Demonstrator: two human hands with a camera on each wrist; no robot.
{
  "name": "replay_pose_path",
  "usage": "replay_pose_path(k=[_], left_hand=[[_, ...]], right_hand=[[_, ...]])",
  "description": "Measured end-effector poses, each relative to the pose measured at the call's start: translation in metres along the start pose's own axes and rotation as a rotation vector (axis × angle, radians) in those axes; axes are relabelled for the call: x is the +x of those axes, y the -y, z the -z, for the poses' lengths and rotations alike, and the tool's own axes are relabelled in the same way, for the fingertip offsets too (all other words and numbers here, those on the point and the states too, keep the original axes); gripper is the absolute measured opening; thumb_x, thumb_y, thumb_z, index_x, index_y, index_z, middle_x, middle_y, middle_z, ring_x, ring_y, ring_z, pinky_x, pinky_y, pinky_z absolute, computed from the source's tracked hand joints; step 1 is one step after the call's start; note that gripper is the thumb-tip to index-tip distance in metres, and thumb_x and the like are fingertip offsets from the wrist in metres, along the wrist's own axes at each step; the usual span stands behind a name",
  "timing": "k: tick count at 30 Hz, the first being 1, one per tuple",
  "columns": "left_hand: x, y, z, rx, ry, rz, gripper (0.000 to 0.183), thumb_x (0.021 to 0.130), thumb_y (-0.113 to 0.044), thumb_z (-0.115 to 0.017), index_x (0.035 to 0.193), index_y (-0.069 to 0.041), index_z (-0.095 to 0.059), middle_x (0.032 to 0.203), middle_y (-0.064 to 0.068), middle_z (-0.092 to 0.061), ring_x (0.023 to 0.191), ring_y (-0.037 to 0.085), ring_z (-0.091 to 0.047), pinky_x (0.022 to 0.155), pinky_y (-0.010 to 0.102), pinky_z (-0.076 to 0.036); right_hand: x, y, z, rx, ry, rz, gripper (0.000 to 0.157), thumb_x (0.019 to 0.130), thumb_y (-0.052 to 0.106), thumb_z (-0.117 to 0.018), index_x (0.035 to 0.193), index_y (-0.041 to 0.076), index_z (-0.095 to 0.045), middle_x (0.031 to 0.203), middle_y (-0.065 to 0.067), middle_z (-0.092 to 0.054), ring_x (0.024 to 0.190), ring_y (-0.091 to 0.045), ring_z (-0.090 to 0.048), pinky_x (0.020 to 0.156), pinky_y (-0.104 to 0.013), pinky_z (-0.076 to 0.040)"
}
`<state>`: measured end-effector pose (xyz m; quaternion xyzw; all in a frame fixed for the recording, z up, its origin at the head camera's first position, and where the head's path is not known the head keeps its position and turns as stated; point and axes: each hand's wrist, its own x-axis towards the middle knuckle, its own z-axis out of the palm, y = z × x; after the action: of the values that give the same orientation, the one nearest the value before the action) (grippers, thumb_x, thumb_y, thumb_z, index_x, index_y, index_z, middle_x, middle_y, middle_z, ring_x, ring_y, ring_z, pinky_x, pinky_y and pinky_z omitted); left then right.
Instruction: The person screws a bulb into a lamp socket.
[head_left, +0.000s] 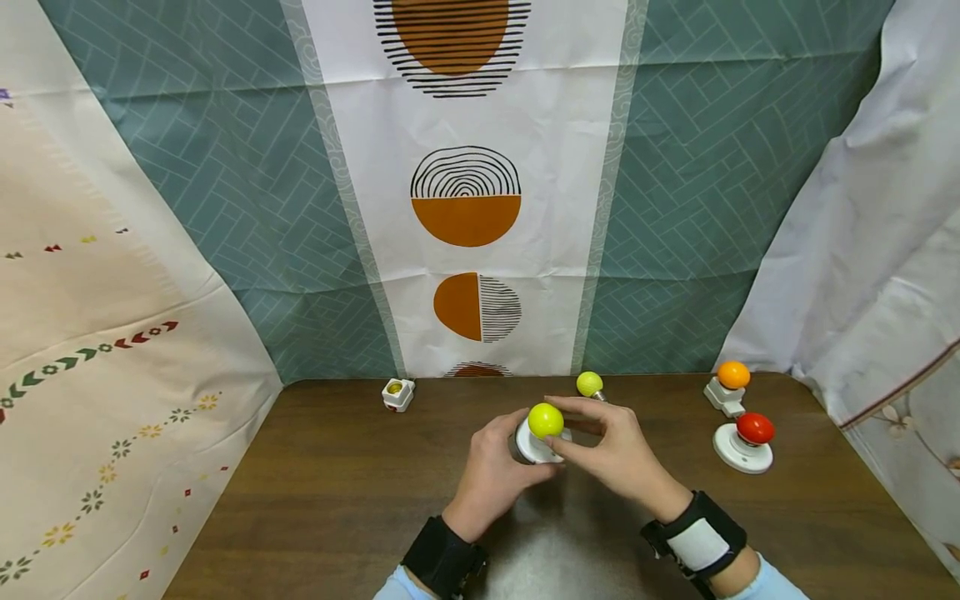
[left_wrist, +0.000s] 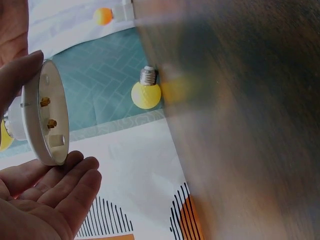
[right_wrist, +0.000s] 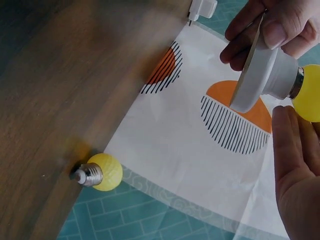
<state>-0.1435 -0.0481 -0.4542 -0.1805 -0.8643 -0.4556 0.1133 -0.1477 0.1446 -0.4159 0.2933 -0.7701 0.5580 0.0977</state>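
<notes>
Fingers (right_wrist: 275,35) grip a round white socket (right_wrist: 256,72) bearing a yellow bulb (head_left: 545,420).

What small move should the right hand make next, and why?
Perhaps the right hand should try turning the yellow-green bulb further in: a strip of metal shows between it and the white holder, which the left hand grips.
</notes>
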Motion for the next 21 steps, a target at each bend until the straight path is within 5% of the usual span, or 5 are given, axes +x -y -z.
replay_pose_path(k=[7,12,21], left_hand=[[-0.001,0.001,0.0,-0.003,0.006,0.007,0.072,0.066,-0.045,-0.08,0.128,-0.021,-0.054,0.115,-0.012,-0.054,0.1,0.007,-0.051,0.083,0.031,-0.045],[-0.001,0.0,0.0,-0.007,0.004,0.0,0.072,0.065,-0.044,-0.081,0.127,-0.02,-0.054,0.114,-0.011,-0.055,0.1,0.007,-0.051,0.083,0.033,-0.046],[-0.001,0.001,-0.003,0.005,0.011,0.015,0.073,0.064,-0.047,-0.081,0.128,-0.022,-0.054,0.114,-0.012,-0.054,0.1,0.007,-0.051,0.082,0.03,-0.045]], right_hand=[[0.001,0.018,-0.002,-0.005,-0.049,-0.007,0.044,0.075,0.015,-0.076,0.117,0.01,-0.062,0.111,-0.003,-0.062,0.1,-0.018,-0.059,0.08,-0.035,-0.049],[0.004,0.033,0.001,-0.007,-0.005,-0.015,0.049,0.076,0.009,-0.075,0.122,0.006,-0.058,0.118,-0.004,-0.059,0.107,-0.022,-0.055,0.082,-0.039,-0.047],[0.004,0.019,-0.001,0.021,0.009,-0.026,0.043,0.078,0.014,-0.074,0.118,0.008,-0.061,0.113,-0.005,-0.062,0.1,-0.02,-0.059,0.081,-0.036,-0.048]])
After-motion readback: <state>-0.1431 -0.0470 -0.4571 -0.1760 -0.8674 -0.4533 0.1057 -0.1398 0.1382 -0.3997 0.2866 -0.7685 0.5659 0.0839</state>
